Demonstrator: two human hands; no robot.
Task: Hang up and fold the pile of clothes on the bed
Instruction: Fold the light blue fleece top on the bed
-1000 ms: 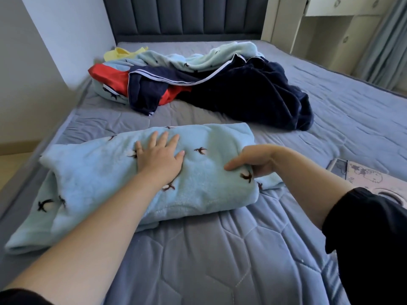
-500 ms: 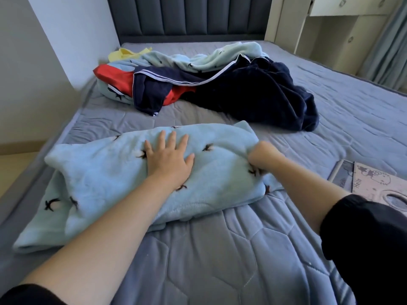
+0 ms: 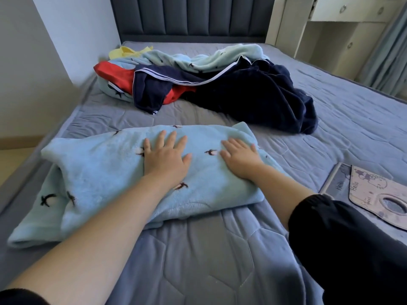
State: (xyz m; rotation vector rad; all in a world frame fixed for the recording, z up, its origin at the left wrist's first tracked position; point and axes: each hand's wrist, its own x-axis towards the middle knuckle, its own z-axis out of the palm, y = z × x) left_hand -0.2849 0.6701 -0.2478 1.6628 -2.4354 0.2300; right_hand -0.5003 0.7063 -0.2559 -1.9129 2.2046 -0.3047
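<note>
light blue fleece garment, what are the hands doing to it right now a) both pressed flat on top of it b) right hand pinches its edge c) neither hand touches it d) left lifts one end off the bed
a: the left hand and the right hand both lie palm-down with straight fingers on the light blue fleece garment, which lies on the bed.

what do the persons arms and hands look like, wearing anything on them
The left hand and right hand are bare, with no gloves, rings or watch to be seen. Both forearms are uncovered. The black right sleeve is pushed up, its ribbed cuff bunched on the forearm. The black left sleeve shows only at the picture's lower corner.
</note>
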